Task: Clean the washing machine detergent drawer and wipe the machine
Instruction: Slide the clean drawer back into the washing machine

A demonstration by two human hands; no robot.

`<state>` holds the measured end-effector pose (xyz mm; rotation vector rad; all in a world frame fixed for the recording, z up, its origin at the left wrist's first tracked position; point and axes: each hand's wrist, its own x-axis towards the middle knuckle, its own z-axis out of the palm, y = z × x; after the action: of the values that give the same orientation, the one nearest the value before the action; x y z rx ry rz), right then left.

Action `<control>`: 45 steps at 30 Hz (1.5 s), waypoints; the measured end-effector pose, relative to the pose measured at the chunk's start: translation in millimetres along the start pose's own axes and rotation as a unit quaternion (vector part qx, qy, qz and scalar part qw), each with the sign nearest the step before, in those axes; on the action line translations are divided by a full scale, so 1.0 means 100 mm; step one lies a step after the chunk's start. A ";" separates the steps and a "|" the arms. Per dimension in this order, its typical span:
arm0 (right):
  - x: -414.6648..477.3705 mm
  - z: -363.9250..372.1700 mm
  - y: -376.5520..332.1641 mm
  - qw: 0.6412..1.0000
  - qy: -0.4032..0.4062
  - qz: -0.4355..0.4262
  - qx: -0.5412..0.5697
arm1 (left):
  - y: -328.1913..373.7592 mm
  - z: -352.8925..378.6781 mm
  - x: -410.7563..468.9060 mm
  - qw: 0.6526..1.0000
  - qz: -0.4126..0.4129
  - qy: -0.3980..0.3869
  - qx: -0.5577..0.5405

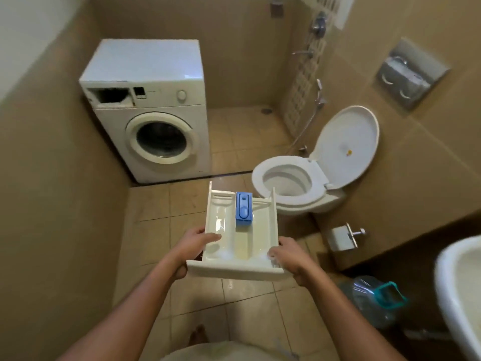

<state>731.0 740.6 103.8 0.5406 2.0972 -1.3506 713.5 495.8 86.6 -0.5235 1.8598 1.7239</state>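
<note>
Both the left hand (194, 246) and the right hand (289, 256) grip the detergent drawer (260, 238), fingers (212, 237) curled round its near corners, above the floor (247, 303), well apart from the washing machine (161, 142), so carrying it level to the sink (458, 277) for rinsing seems next.

detergent drawer (242, 241) gripped by both hands, left hand (194, 246), right hand (290, 257)

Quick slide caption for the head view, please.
Removed detergent drawer held by left hand and right hand; its empty slot shows on the washing machine.
</note>
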 end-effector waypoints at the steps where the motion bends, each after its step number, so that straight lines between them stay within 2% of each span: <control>1: 0.05 0.17 -0.15 1.000 -0.004 -0.004 -0.006 | 0.01 -0.22 -0.01 1.000 0.001 0.007 -0.007; 10: 0.67 1.33 -1.41 0.993 -0.079 -0.038 -0.074 | 0.13 -1.81 0.16 0.993 -0.001 0.082 -0.086; 16: 1.41 1.88 -2.22 0.986 -0.126 -0.060 -0.096 | 0.42 -2.66 0.66 0.983 -0.003 0.104 -0.154; 24: 2.67 2.48 -3.42 0.981 -0.181 -0.066 0.017 | 1.03 -3.86 1.85 0.967 -0.012 0.089 -0.240; 34: 3.88 3.04 -4.68 0.981 -0.187 -0.039 0.038 | 1.77 -5.05 3.07 0.956 -0.060 0.093 -0.270; 45: 5.24 3.78 -5.50 0.988 -0.132 0.031 0.068 | 2.25 -6.14 4.44 0.961 -0.120 0.061 -0.241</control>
<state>96.7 185.2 9.4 0.4510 1.7725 -1.4516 151.9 -53.5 2.5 -1.0208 1.3696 2.0092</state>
